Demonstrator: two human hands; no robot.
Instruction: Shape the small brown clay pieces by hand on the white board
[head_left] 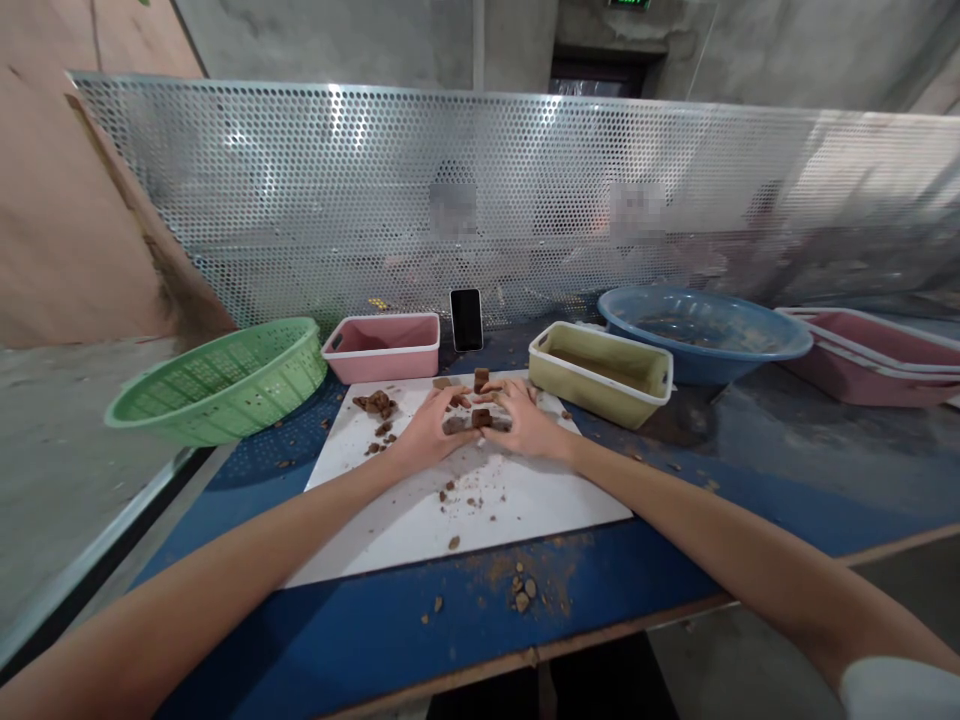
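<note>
A small brown block of earth or clay sits between my two hands over the white sheet. From the left, my left hand curves round it, its thumb at the block's lower edge. My right hand mirrors this from the other side, fingers bent and thumb close to the other thumb. Just beyond my fingertips stands a second brown block. Crumbly brown lumps lie on the sheet left of my hands, and small crumbs are scattered nearer to me.
Behind the sheet are a green basket, a pink bin, an upright phone, a yellow-green bin, a blue basin and pink bins. A perforated metal screen closes off the blue table. Pebbles lie near its front edge.
</note>
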